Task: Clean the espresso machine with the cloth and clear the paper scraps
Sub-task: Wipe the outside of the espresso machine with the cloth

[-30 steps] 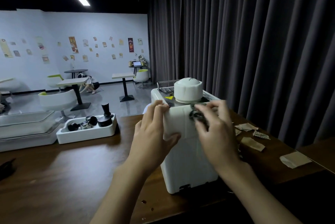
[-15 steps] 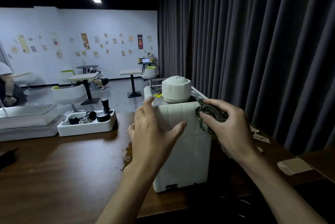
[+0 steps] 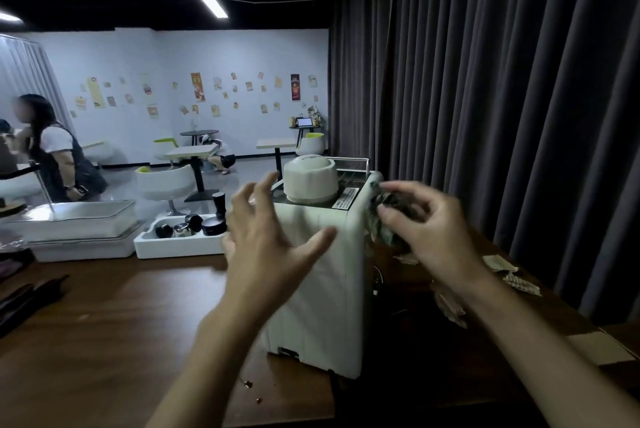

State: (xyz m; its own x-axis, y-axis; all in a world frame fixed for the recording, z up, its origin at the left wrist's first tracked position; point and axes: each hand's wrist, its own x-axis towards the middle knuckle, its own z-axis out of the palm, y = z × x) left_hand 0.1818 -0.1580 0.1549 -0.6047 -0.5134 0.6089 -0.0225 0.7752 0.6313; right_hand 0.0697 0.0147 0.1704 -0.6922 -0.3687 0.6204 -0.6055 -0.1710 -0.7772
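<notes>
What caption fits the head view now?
The right hand holds a bunched cloth to the upper right edge of the white espresso machine; the left hand is spread open before it.

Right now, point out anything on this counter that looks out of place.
Torn paper scraps lie scattered on the counter right of the espresso machine, and small brown crumbs sit near the counter's front edge. Nothing else stands out.

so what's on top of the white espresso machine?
White round cap, printed label, thin metal rail at the back. Right edge is hidden by the dark patterned cloth in the right hand.
</notes>
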